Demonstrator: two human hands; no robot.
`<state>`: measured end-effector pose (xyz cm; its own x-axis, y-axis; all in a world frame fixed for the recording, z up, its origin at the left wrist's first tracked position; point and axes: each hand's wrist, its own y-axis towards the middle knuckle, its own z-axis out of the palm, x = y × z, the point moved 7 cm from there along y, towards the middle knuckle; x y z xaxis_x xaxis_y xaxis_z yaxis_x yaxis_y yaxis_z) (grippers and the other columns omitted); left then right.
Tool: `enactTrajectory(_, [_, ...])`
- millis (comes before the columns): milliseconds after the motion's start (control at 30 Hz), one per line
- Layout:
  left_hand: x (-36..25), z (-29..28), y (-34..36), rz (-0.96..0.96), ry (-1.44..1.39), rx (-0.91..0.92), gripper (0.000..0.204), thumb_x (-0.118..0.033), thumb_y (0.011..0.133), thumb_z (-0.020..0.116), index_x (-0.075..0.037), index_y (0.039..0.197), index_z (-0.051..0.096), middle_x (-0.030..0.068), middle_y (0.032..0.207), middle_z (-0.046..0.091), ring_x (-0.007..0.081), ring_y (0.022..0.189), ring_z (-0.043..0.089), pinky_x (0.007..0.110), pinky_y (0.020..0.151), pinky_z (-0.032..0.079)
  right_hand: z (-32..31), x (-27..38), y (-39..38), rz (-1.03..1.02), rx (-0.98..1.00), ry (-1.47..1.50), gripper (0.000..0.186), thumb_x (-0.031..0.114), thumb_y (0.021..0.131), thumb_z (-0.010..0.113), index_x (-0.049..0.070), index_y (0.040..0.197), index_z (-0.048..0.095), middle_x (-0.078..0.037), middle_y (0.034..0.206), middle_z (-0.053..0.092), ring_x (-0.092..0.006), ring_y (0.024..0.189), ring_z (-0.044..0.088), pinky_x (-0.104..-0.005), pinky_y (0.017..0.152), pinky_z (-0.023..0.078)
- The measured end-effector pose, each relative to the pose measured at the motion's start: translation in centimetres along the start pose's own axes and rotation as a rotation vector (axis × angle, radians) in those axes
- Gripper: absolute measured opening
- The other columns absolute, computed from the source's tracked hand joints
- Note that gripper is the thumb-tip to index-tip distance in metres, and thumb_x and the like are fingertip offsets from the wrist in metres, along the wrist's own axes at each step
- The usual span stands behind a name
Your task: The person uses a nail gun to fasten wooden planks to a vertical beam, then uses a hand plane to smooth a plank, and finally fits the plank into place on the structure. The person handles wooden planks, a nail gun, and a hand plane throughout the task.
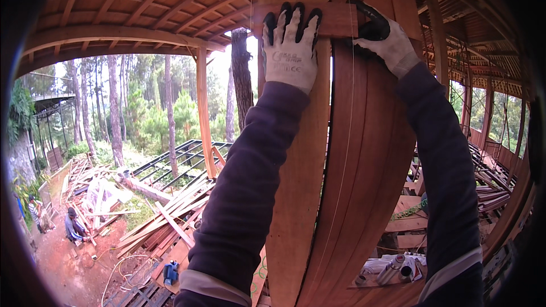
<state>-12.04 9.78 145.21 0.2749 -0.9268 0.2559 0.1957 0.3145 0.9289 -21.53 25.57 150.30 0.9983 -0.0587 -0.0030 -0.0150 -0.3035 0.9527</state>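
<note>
A short reddish wooden strip (336,20) lies crosswise over tall upright boards, at about the height of my raised hands. My gloved left hand (291,48) is flat, its fingers spread upward over the strip's left part. At the strip's right end my gloved right hand (388,42) is closed, thumb and fingers gripping its edges. Behind the strip stand a lighter upright plank (296,182) and, right of a narrow dark gap, darker red-brown boards (369,153). A thin string (344,176) hangs down in front of the boards.
Low on the right, a metal flask (391,270) stands on a wooden surface. Down left are a lumber pile (170,216), a blue power tool (170,273) and a crouching person (74,227). A wooden post (205,113) holds up the roof.
</note>
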Motion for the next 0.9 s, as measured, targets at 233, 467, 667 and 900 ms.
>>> enactTrajectory(233, [0.3, 0.5, -0.2, -0.016, -0.024, 0.009, 0.062, -0.017, 0.084, 0.06, -0.019, 0.144, 0.043, 0.0132, 0.151, 0.036, 0.0327, 0.143, 0.027, 0.056, 0.118, 0.013, 0.7, -1.6, 1.2, 0.013, 0.04, -0.048, 0.064, 0.02, 0.073, 0.083, 0.006, 0.13, 0.057, -0.008, 0.101, 0.064, -0.0135, 0.092, 0.061, -0.0298, 0.082, 0.051])
enactTrajectory(467, [0.7, 0.1, -0.3, -0.021, 0.014, 0.001, 0.061, -0.014, 0.086, 0.055, -0.019, 0.145, 0.042, 0.0127, 0.151, 0.037, 0.0315, 0.142, 0.029, 0.051, 0.119, 0.014, 0.9, -1.5, 0.4, -0.047, -0.023, -0.16, 0.085, 0.031, 0.076, 0.08, 0.021, 0.148, 0.036, -0.01, 0.111, 0.064, -0.0222, 0.104, 0.062, -0.0356, 0.099, 0.048])
enactTrajectory(667, [0.1, 0.4, -0.2, -0.02, 0.061, 0.063, 0.064, -0.013, 0.085, 0.054, -0.035, 0.144, 0.043, 0.0143, 0.152, 0.034, 0.0332, 0.143, 0.027, 0.052, 0.119, 0.011, 0.1, -2.9, -0.1, -0.085, -0.008, -0.075, 0.077, 0.028, 0.078, 0.078, 0.018, 0.145, 0.041, -0.01, 0.108, 0.065, -0.0221, 0.101, 0.063, -0.0352, 0.095, 0.049])
enactTrajectory(900, [-0.1, -0.4, 0.3, 0.013, 0.125, 0.094, 0.062, -0.013, 0.086, 0.054, -0.034, 0.144, 0.044, 0.0146, 0.152, 0.033, 0.0332, 0.143, 0.026, 0.053, 0.119, 0.012, -0.1, -3.5, -0.4, -0.093, -0.089, 0.137, 0.07, 0.028, 0.079, 0.076, 0.016, 0.142, 0.045, -0.011, 0.111, 0.065, -0.0223, 0.102, 0.064, -0.0346, 0.094, 0.05])
